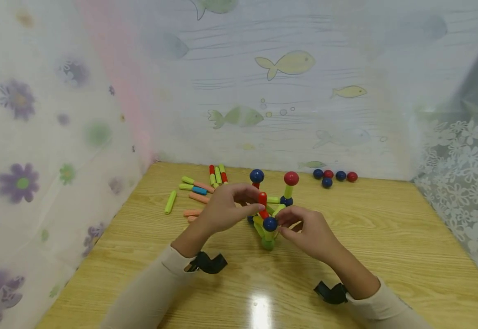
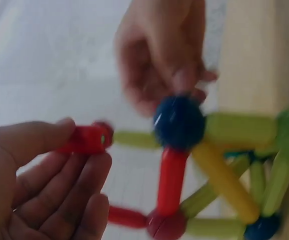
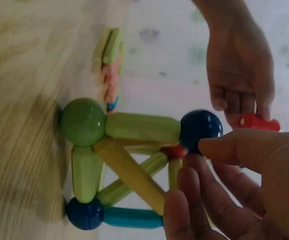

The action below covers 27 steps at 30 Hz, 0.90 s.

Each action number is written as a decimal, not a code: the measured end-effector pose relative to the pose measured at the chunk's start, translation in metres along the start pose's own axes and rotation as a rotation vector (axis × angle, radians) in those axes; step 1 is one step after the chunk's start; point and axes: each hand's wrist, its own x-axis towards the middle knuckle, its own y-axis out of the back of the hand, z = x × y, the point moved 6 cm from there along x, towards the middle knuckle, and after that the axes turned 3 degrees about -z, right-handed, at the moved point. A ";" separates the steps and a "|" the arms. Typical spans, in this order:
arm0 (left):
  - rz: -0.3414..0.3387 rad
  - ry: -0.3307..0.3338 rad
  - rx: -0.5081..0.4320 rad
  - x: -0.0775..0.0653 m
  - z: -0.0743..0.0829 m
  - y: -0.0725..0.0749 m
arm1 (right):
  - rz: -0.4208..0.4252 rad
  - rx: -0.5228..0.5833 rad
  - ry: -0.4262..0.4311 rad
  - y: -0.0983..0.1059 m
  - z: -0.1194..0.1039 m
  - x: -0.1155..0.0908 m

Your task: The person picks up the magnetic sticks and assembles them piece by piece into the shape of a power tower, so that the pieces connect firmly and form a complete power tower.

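My left hand (image 1: 225,211) pinches a short red rod (image 2: 87,139) between thumb and fingers, just above a blue ball (image 1: 269,224). That ball forms a corner of a frame built from rods and balls. On the other side, my right hand (image 1: 314,234) pinches the same ball with thumb and fingers, clearest in the right wrist view. Below it a yellow-green rod (image 3: 143,126) runs to a green ball (image 3: 83,121) at the table. Behind, another blue ball (image 1: 257,175) and a red ball (image 1: 291,178) top upright rods. My left hand partly hides the frame in the head view.
Several orange, yellow-green and blue rods lie left of the frame, among them a lone yellow-green rod (image 1: 171,202). Red and yellow-green rods (image 1: 218,174) lie farther back. Loose blue and red balls (image 1: 341,175) sit at the back right of the wooden table (image 1: 387,237), before a patterned curtain.
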 end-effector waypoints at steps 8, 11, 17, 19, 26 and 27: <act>-0.011 0.028 0.111 -0.002 0.003 -0.034 | -0.024 0.033 -0.039 0.007 0.027 0.006; -0.022 0.022 0.146 -0.002 0.002 -0.037 | -0.020 -0.004 -0.082 0.011 0.045 0.010; -0.058 0.034 0.244 -0.002 0.000 -0.043 | 0.067 -0.036 -0.331 0.043 0.105 0.025; -0.053 0.037 0.251 -0.003 -0.001 -0.044 | 0.092 -0.016 -0.416 0.055 0.129 0.031; -0.027 0.049 0.257 -0.004 -0.001 -0.044 | 0.120 -0.009 -0.586 0.081 0.193 0.056; -0.026 0.050 0.258 -0.003 -0.001 -0.044 | 0.120 -0.025 -0.596 0.083 0.198 0.059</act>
